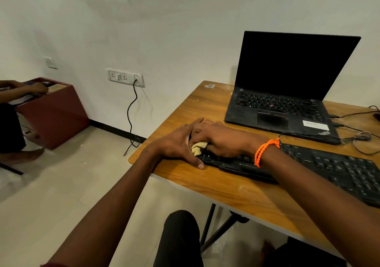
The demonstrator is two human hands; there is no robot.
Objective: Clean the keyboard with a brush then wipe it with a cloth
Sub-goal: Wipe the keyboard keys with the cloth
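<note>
Surface: wooden surface [216, 186] near a white wall [164, 30], tiled floor [51, 184].
Keyboard: black keyboard [339, 168] before an open laptop [283, 102].
Cloth: yellow cloth [198, 148] on the keyboard's left end.
Right hand [222, 139]: fingers clamped on cloth.
Left hand [178, 143]: fingers straight, steadying the keyboard's edge.

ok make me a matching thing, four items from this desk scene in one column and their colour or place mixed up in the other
Things:
1. cloth
2. laptop
3. wrist band
4. keyboard

Descriptions:
A. orange, on the right arm
B. open, screen dark, at the back of the table
C. pale yellow, bunched under the right hand
D. black, along the table's near edge

Pairs: 1-C, 2-B, 3-A, 4-D
</note>
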